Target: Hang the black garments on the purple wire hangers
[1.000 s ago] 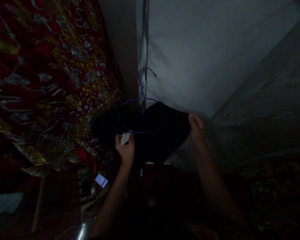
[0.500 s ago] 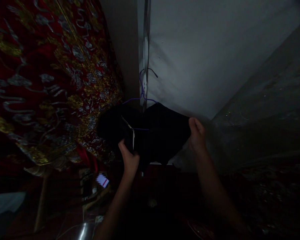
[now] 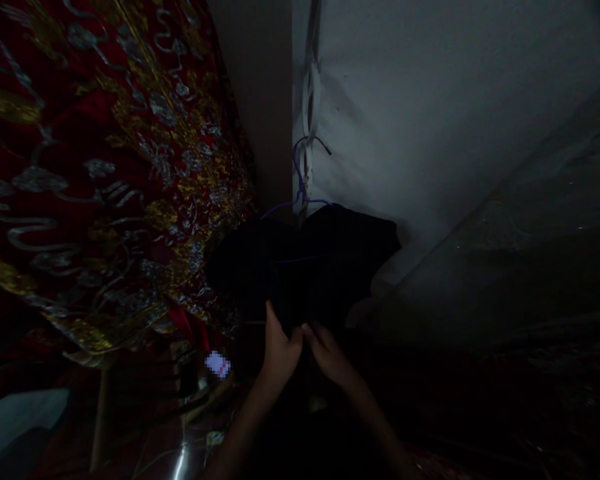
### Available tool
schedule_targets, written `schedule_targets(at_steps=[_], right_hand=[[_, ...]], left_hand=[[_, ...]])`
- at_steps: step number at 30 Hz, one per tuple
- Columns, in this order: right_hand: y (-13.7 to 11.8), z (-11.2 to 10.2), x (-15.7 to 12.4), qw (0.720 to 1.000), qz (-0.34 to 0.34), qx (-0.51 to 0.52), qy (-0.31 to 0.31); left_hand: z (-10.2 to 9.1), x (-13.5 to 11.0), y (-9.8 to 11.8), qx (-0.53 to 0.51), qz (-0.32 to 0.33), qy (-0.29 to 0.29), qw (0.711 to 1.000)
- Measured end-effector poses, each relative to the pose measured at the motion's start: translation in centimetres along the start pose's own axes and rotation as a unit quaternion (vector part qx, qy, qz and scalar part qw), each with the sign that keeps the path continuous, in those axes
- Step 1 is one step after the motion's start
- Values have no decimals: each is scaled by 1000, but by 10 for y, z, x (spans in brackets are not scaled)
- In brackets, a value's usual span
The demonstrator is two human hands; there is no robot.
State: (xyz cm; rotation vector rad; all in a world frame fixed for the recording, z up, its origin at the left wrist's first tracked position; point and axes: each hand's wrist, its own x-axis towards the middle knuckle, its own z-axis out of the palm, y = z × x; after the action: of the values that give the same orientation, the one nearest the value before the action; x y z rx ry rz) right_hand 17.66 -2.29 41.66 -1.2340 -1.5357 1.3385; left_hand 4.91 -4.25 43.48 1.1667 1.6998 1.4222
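Note:
A black garment (image 3: 363,247) hangs on a purple wire hanger (image 3: 301,192), its lower part lost in the dark. My left hand (image 3: 281,350) is closed on the garment's front, low and near the middle. Close beside it, my right hand (image 3: 329,357) pinches the dark cloth, fingertips almost touching the left thumb. The fine detail of the cloth between the fingers is too dark to make out.
White hanging rings (image 3: 310,100) by the wall corner carry the hanger's hook. A red cloth (image 3: 105,120) with gold and silver embroidery fills the left side. The pale wall (image 3: 420,100) lies behind. Below left are a wooden pole (image 3: 100,417) and a blurred bright item (image 3: 217,365).
My right hand has let go of the garment's right edge and come in beside the left hand. The white tag seen near the left hand no longer shows. The view has shifted slightly.

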Motion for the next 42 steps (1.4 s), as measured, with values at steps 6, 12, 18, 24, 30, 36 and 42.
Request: schedule_targets(at_steps=[6,12,18,24,30,36,42], right_hand=[[5,12,12,1000,-6,6,-13],[0,3,10,998,23,48,25],[-7,-1,7,995,59,73,-25],[-96,-41,52,985,-20,172,0],[-163,-50,73,967,-130,221,7],[-153,-46,61,972,-161,170,-5],[-149,-45,76,975,-214,14,58]], left_hand=[[-8,6,9,-23,45,-36,998],[-7,7,-22,-73,71,-73,992],[15,0,-37,37,145,-96,984],[34,7,-38,91,158,-53,982],[11,38,-1,113,175,-71,976],[-26,67,122,103,389,11,916],[-26,91,157,168,456,-17,874]])
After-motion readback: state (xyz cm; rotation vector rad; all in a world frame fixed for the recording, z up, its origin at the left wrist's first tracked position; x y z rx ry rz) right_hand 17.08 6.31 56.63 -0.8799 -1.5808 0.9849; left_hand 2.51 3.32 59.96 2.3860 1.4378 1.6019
